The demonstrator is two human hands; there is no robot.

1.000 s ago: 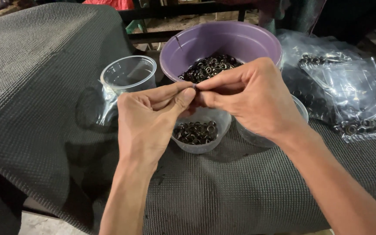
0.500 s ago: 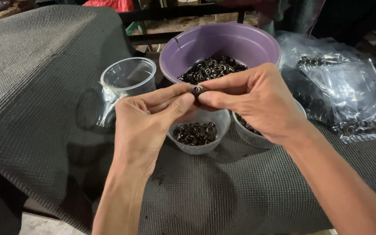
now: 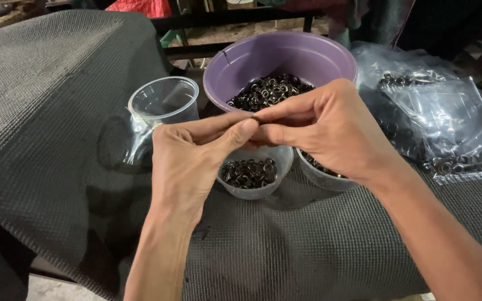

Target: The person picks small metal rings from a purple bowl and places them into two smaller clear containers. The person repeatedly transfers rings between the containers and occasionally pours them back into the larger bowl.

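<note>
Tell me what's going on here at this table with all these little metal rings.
A person's left hand and right hand meet fingertip to fingertip, pinching something small that the fingers hide. Below them sits a small clear cup of dark metal rings, with a second cup under the right hand. Behind are a purple bowl of rings, an empty clear cup and plastic bags of rings.
</note>
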